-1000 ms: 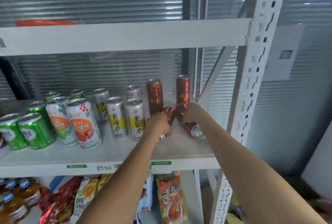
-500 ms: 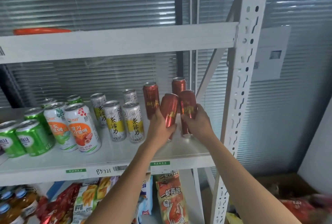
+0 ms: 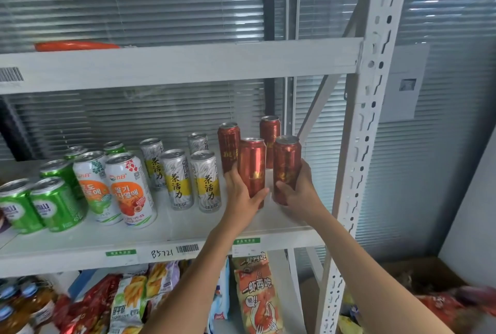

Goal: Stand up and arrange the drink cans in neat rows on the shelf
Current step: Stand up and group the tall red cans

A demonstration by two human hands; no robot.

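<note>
Left hand [image 3: 241, 197] and right hand [image 3: 300, 194] each wrap a tall red metal drink can [image 3: 251, 164] [image 3: 286, 167], now upright on the grey metal shelf [image 3: 161, 229]; a second ago both lay toppled. They front two standing red cans behind [image 3: 228, 146], completing that block; release remains.

Both red cans, lying flat a second ago, now stand upright: left hand [image 3: 243, 194] grips one [image 3: 251, 164], right hand [image 3: 300, 191] the other [image 3: 286, 164]

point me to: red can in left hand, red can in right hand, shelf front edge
red can in left hand [image 3: 251, 164], head view, upper body
red can in right hand [image 3: 286, 162], head view, upper body
shelf front edge [image 3: 80, 254], head view, front lip
</note>
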